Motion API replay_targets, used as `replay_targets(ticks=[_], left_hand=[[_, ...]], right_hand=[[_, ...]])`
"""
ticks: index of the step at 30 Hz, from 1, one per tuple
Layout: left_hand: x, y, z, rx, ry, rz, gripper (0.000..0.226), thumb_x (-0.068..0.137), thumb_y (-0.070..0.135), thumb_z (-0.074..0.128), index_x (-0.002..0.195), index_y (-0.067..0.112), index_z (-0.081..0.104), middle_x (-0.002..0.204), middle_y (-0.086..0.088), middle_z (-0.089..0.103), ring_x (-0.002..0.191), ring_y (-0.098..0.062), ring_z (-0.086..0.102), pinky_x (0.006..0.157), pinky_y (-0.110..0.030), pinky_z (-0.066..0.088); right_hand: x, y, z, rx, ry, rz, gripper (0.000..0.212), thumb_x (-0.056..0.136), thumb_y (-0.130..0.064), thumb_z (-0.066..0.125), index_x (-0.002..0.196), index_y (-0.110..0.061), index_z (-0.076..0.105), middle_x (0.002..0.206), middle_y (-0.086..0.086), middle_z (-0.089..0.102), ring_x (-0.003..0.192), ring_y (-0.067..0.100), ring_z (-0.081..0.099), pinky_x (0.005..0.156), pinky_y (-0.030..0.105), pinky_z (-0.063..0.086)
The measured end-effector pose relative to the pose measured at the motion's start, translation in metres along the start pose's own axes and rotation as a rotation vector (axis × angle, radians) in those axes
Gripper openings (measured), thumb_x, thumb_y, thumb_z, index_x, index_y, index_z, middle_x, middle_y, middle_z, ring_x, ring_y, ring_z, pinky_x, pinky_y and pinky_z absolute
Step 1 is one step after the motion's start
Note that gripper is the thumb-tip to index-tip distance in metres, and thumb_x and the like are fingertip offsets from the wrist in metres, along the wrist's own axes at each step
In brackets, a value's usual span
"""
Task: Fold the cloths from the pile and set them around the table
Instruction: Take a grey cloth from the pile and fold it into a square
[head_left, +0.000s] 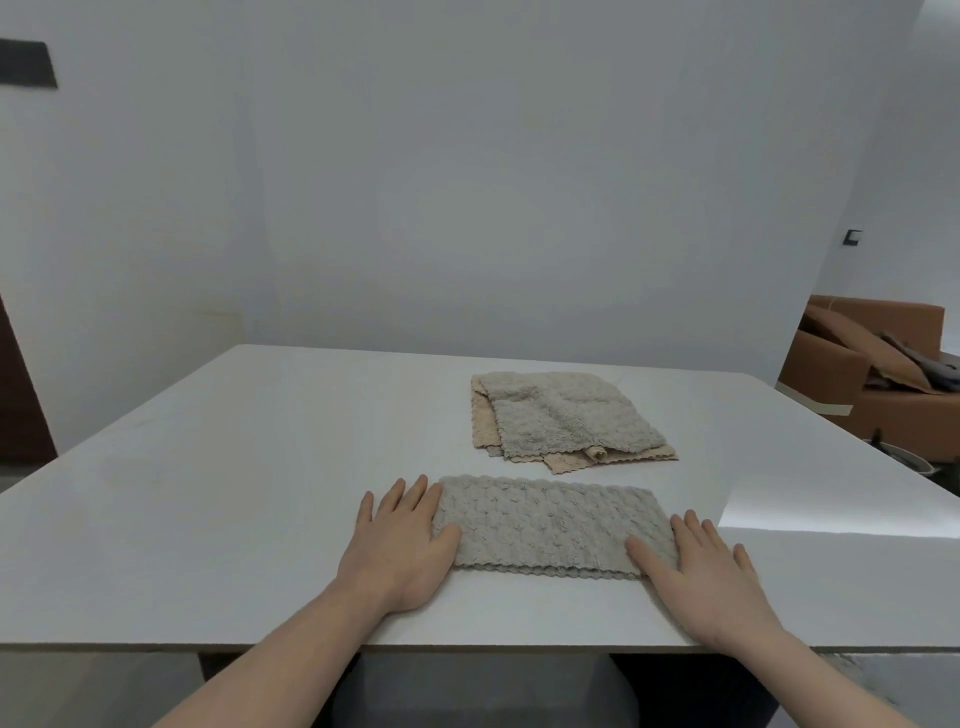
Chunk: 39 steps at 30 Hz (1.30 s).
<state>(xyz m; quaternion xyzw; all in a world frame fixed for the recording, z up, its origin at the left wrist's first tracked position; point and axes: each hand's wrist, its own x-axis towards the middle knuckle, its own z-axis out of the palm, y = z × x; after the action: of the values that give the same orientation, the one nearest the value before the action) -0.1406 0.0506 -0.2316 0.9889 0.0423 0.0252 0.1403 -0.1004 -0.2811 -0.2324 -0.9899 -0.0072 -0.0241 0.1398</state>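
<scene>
Hands, left and right, grip slack, lie flat on one folded cloth; two cloths piled beyond.

No readable text, labels, brands or nos. anywhere in the head view.
</scene>
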Motion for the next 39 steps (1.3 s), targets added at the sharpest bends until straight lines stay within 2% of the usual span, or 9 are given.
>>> replay_targets(ticks=[2,4,7,9,12,19,23,31,39], left_hand=[[-0.001,0.000,-0.001,-0.016,0.002,0.002,0.067,0.102,0.049,0.016,0.164,0.027,0.003,0.171,0.009,-0.001,0.157,-0.015,-0.005,0.127,-0.046,-0.006],[-0.001,0.000,-0.001,-0.018,0.002,0.004,0.067,0.102,0.049,0.016,0.164,0.026,0.003,0.171,0.008,-0.001,0.157,-0.015,-0.005,0.127,-0.046,-0.006],[-0.001,0.000,-0.002,-0.017,0.002,0.002,0.067,0.102,0.049,0.015,0.164,0.025,0.003,0.171,0.008,0.000,0.157,-0.015,-0.004,0.127,-0.046,-0.006],[-0.002,0.000,-0.001,-0.033,0.010,-0.002,0.068,0.102,0.048,0.016,0.164,0.024,0.003,0.171,0.008,0.001,0.157,-0.015,-0.003,0.127,-0.046,-0.005],[-0.004,0.000,-0.002,-0.070,0.032,-0.012,0.068,0.101,0.047,0.016,0.164,0.023,0.007,0.171,0.007,0.005,0.157,-0.013,0.000,0.128,-0.044,-0.003],[-0.006,0.000,-0.003,-0.085,0.042,-0.016,0.066,0.103,0.047,0.017,0.164,0.022,0.012,0.171,0.007,0.009,0.157,-0.014,0.003,0.128,-0.043,-0.002],[-0.006,0.000,-0.003,-0.084,0.045,-0.015,0.066,0.103,0.048,0.017,0.163,0.022,0.014,0.171,0.006,0.010,0.157,-0.014,0.003,0.128,-0.044,-0.001],[-0.004,-0.002,-0.002,-0.113,0.060,0.001,0.065,0.103,0.047,0.018,0.163,0.024,0.015,0.170,0.008,0.013,0.157,-0.016,0.005,0.128,-0.044,-0.001],[-0.001,-0.005,-0.002,-0.226,0.102,0.021,0.059,0.104,0.044,0.024,0.161,0.031,0.023,0.168,0.013,0.019,0.155,-0.009,0.012,0.128,-0.041,0.001]], right_hand=[[0.005,0.001,-0.010,0.088,0.020,0.019,0.099,0.085,-0.086,0.011,0.134,-0.014,0.057,0.146,0.004,0.051,0.141,0.024,0.038,0.116,0.046,0.027],[0.015,0.001,-0.024,0.202,0.031,0.083,0.102,0.080,-0.092,0.007,0.107,-0.014,0.067,0.116,0.002,0.064,0.116,0.028,0.053,0.098,0.044,0.040],[0.034,0.001,-0.037,0.298,-0.024,0.228,0.069,0.091,-0.077,0.037,0.116,-0.022,0.069,0.129,0.006,0.063,0.126,0.035,0.049,0.106,0.046,0.039],[0.042,-0.004,-0.040,0.323,-0.065,0.251,0.066,0.089,-0.074,0.046,0.124,-0.021,0.067,0.133,0.007,0.062,0.128,0.036,0.050,0.110,0.046,0.039],[0.047,-0.014,-0.039,0.256,-0.097,0.229,0.050,0.088,-0.062,0.059,0.104,-0.015,0.064,0.115,0.006,0.066,0.117,0.031,0.058,0.104,0.039,0.043],[0.059,-0.018,-0.041,0.290,-0.189,0.312,0.040,0.077,-0.039,0.080,0.084,-0.009,0.056,0.077,0.007,0.059,0.066,0.022,0.056,0.052,0.025,0.038],[0.055,-0.013,-0.049,0.490,-0.202,0.372,0.034,0.078,-0.028,0.082,0.076,-0.012,0.053,0.067,0.009,0.054,0.055,0.022,0.047,0.054,0.026,0.035],[0.043,-0.048,-0.083,0.807,-0.141,0.255,0.024,0.081,-0.027,0.079,0.095,-0.010,0.070,0.084,0.006,0.071,0.070,0.024,0.064,0.058,0.027,0.048],[0.033,-0.126,-0.089,0.997,-0.230,0.066,0.011,0.086,-0.002,0.068,0.089,-0.007,0.059,0.058,0.005,0.059,0.043,0.013,0.055,0.053,0.023,0.057]])
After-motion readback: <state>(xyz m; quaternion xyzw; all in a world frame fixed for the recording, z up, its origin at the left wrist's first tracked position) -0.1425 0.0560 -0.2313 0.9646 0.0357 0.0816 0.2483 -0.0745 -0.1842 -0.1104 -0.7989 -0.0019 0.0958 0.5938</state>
